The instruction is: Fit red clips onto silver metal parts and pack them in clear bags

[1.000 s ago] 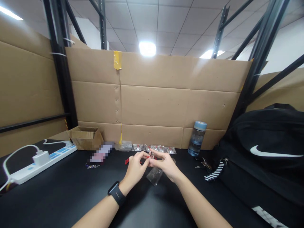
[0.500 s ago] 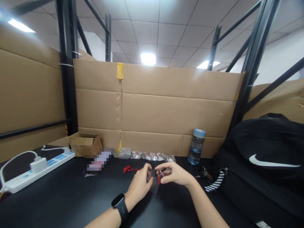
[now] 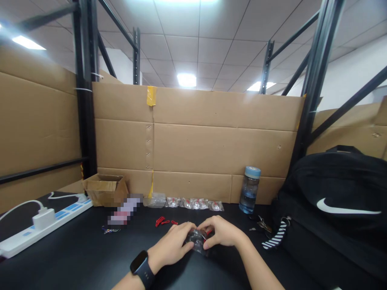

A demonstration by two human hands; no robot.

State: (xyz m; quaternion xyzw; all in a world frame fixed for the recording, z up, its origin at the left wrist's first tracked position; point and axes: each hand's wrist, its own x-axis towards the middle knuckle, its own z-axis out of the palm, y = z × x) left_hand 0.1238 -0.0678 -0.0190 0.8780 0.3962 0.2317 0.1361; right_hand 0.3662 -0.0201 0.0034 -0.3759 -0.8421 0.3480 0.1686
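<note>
lowered slightly, left hand (image 3: 171, 244) gripped a clear bag (image 3: 198, 240), right hand (image 3: 223, 231) a red item (image 3: 209, 232); far cardboard (image 3: 187, 153) edged the worktop (image 3: 75, 262).

Your left hand (image 3: 175, 243) and right hand (image 3: 223, 232) face each other, fingers curled and thumbs opposed. Your forearms (image 3: 256, 262) extend toward the far edge of the tabletop (image 3: 75, 257).

Bright o/h ceiling light (image 3: 186, 80) w/ glare, edge distort'n.

Black table (image 3: 75, 262) held a bottle (image 3: 249, 193); packets (image 3: 196, 204), red cords (image 3: 160, 221), box (image 3: 104, 191), power strip (image 3: 65, 216) sat left of it, backpack (image 3: 335, 229) right.
</note>
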